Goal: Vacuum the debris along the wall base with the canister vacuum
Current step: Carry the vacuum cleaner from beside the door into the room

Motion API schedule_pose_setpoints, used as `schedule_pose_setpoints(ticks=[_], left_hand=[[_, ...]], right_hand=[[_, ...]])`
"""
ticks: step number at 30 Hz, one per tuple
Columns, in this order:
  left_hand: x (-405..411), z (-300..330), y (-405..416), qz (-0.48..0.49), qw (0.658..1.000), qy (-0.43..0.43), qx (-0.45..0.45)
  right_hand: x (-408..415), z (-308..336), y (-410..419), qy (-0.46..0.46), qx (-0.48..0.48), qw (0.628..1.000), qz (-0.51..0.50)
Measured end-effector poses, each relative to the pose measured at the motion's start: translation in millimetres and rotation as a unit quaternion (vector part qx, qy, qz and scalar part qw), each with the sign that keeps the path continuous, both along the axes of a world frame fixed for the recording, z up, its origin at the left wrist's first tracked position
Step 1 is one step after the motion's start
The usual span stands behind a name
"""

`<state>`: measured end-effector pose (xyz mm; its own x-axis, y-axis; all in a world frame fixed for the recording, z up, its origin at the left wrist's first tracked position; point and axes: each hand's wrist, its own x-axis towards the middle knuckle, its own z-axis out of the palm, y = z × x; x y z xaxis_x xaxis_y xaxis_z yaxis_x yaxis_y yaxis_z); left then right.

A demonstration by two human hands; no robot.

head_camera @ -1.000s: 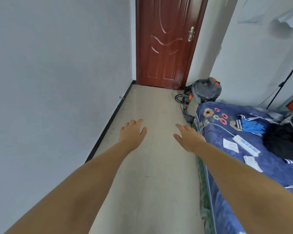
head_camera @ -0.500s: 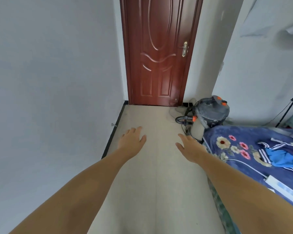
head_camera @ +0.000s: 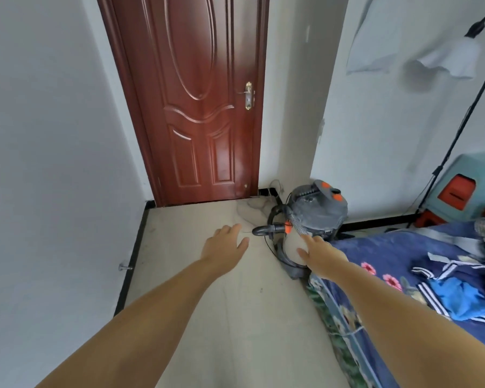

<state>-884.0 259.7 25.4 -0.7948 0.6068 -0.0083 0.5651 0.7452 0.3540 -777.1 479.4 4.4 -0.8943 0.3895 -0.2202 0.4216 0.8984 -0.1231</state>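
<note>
Both hands are open and hold nothing; the grey drum-shaped canister vacuum with orange knobs (head_camera: 317, 211) stands ahead to the right beside the bed, nearer the right hand (head_camera: 319, 252) than the left hand (head_camera: 224, 242).

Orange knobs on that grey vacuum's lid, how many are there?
2 show on the canister vacuum: one orange knob toward the door side of its lid, another nearer the bed. Others may be hidden behind.

The far door (head_camera: 191, 102) is reddish-brown; the canister vacuum (head_camera: 317, 210) is grey with orange buttons; the right bedspread (head_camera: 398, 264) is blue, flower-patterned.
</note>
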Motion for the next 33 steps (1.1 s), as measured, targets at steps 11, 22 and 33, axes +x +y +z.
schedule_pose_setpoints(ticks=[11, 22, 33], left_hand=[[-235.8, -18.4, 118.1, -0.049, 0.998, -0.050, 0.002], [-425.5, -40.9, 285.8, -0.229, 0.967, -0.105, -0.047], [-486.6, -101.7, 462.3, -0.355, 0.909, -0.159, -0.147]], right_hand=[[-215.3, -7.3, 102.0, -0.014, -0.019, 0.999, -0.043], [-325.2, -39.6, 196.0, 0.028, -0.180, 0.929, -0.322], [-396.7, -93.4, 341.4, -0.006, -0.254, 0.859, -0.444]])
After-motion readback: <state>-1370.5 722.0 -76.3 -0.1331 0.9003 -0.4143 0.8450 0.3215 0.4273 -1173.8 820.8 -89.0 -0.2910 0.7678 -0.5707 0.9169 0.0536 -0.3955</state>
